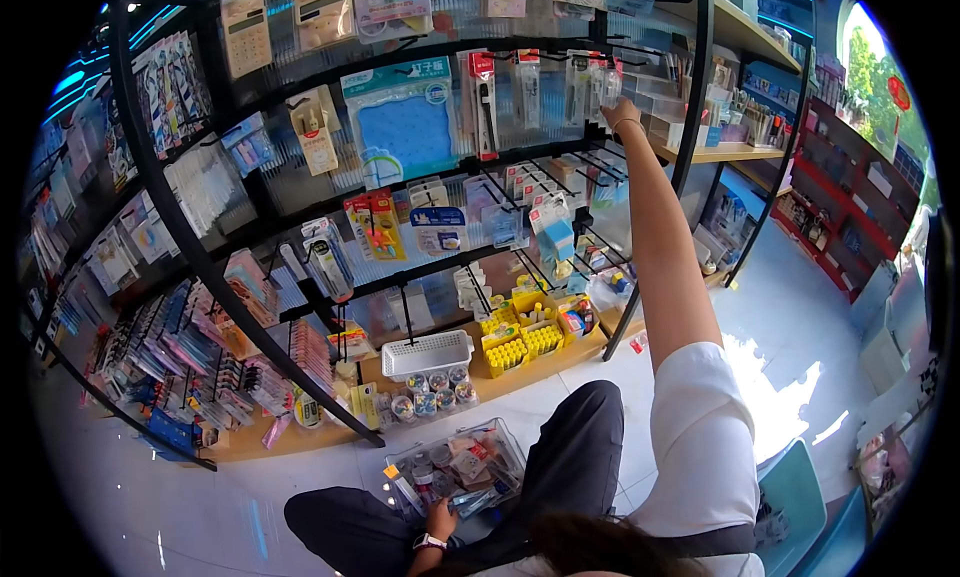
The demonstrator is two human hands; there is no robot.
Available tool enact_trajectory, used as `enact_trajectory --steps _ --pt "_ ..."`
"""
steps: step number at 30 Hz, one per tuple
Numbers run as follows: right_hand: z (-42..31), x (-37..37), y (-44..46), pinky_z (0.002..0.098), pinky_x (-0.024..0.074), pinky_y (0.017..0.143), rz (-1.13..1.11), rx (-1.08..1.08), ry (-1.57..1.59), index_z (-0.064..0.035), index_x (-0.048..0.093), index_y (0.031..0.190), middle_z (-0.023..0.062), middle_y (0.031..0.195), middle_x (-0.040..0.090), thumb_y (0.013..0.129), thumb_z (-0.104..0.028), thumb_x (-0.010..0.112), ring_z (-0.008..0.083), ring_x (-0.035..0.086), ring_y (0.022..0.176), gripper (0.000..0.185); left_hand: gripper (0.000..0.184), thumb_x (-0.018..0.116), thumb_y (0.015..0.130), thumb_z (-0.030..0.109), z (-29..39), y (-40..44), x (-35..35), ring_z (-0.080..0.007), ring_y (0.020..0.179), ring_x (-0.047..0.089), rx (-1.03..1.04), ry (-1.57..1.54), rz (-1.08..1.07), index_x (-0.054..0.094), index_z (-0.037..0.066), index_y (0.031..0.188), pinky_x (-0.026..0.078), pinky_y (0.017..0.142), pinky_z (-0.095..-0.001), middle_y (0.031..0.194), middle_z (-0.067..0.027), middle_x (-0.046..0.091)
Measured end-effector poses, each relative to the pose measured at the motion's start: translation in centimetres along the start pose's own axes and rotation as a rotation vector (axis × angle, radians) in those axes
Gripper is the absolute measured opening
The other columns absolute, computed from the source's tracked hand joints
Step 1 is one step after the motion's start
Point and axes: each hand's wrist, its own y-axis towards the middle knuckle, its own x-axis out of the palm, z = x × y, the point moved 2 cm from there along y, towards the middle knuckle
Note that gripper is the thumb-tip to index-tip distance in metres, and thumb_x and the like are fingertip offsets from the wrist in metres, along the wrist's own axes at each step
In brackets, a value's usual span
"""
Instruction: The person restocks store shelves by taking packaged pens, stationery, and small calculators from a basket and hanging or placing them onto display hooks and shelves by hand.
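My right arm is stretched up to the display rack. At its end my right hand has its fingers closed at the lower part of a clear package hanging on a hook. Low in front of me my left hand, with a watch on the wrist, is at the near side of a grey basket. Its fingers are curled beside a blue-and-silver packet; what they grip is hidden. Several small packaged goods fill the basket, which stands on the floor by my knees.
Hooks on the black-framed rack carry a blue pad in packaging, a yellow-and-red pack and calculators. On the bottom shelf are a white basket and yellow boxes. A teal chair stands at right.
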Motion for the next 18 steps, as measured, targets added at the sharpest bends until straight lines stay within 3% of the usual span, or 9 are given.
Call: enact_trajectory --steps 3,4,6,9,10,12,13,15,18 --pt "0.6 1.5 -3.3 0.0469 0.0295 0.101 0.109 0.095 0.196 -0.0009 0.021 0.137 0.027 0.138 0.026 0.077 -0.037 0.065 0.0434 0.03 0.124 0.083 0.032 0.062 0.072 0.013 -0.6 -0.5 0.7 -0.0375 0.092 0.056 -0.021 0.007 0.043 0.058 -0.003 0.101 0.045 0.081 -0.0422 0.095 -0.0218 0.06" --pt "0.9 2.2 -4.2 0.0469 0.0295 0.101 0.09 0.094 0.177 -0.0009 0.021 0.137 0.027 0.138 0.026 0.077 -0.037 0.065 0.0434 0.03 0.124 0.083 0.033 0.063 0.072 0.013 -0.9 -0.5 1.0 -0.0375 0.092 0.056 -0.095 -0.005 -0.032 0.058 -0.003 0.102 0.045 0.081 -0.0421 0.096 -0.0219 0.06" --pt "0.6 3.0 -8.1 0.0483 0.0293 0.1 0.462 -0.029 0.329 0.003 0.02 0.137 0.031 0.135 0.027 0.08 -0.034 0.063 0.0459 0.031 0.122 0.081 0.035 0.064 0.07 0.011 -0.4 -0.4 0.6 -0.0375 0.089 0.056 -0.037 0.056 -0.079 0.058 0.0 0.102 0.045 0.078 -0.0435 0.093 -0.0217 0.06" --pt "-2.4 1.7 -17.6 0.046 0.0268 0.101 0.641 -0.21 0.488 0.0065 0.021 0.135 0.0322 0.131 0.031 0.083 -0.024 0.058 0.0447 0.033 0.12 0.071 0.032 0.063 0.069 0.012 -1.7 -0.9 2.3 -0.0374 0.088 0.055 -0.029 0.084 -0.07 0.057 0.001 0.098 0.045 0.076 -0.0446 0.092 -0.0202 0.058" --pt "-3.8 0.5 -20.9 0.0427 0.0341 0.097 0.595 -0.262 0.496 0.0067 0.025 0.133 0.0262 0.13 0.038 0.081 -0.026 0.063 0.0354 0.041 0.119 0.072 0.03 0.063 0.068 0.011 -1.1 -0.9 2.0 -0.0376 0.088 0.055 -0.065 0.118 -0.072 0.058 0.0 0.096 0.045 0.077 -0.0445 0.092 -0.0209 0.058" --pt "-7.2 -3.2 -27.7 0.0308 0.0457 0.086 0.328 -0.471 0.94 0.004 0.037 0.126 0.018 0.119 0.051 0.085 -0.013 0.059 0.0207 0.055 0.102 0.05 0.029 0.062 0.067 0.007 -1.1 -1.2 1.9 -0.038 0.089 0.055 -0.091 -0.036 -0.111 0.059 -0.002 0.095 0.045 0.078 -0.0433 0.093 -0.0222 0.057" --pt "-9.9 -6.7 -31.8 0.0295 0.0472 0.085 0.152 -0.588 1.004 0.0028 0.044 0.122 0.0154 0.113 0.056 0.088 -0.011 0.053 0.0197 0.057 0.1 0.037 0.03 0.061 0.068 0.005 0.0 -1.1 0.9 -0.038 0.09 0.054 -0.078 -0.02 -0.133 0.058 -0.002 0.096 0.045 0.079 -0.0428 0.094 -0.0224 0.057" --pt "-13.0 -11.4 -38.5 0.0295 0.0472 0.085 -0.146 -0.869 1.031 0.0027 0.044 0.121 0.0153 0.113 0.056 0.088 -0.011 0.053 0.0197 0.057 0.099 0.037 0.036 0.064 0.067 0.008 0.4 -1.3 0.4 -0.0384 0.093 0.053 -0.134 0.026 -0.103 0.056 0.0 0.101 0.044 0.081 -0.0447 0.101 -0.0222 0.054" --pt "-15.3 -16.8 -45.9 0.0295 0.0471 0.085 -0.474 -1.313 0.96 0.0026 0.044 0.12 0.0153 0.112 0.056 0.088 -0.011 0.053 0.0199 0.057 0.099 0.036 0.037 0.067 0.067 0.01 0.2 -1.8 0.4 -0.0449 0.112 0.04 -0.168 0.099 -0.076 0.056 -0.001 0.1 0.036 0.094 -0.047 0.117 -0.0287 0.042"
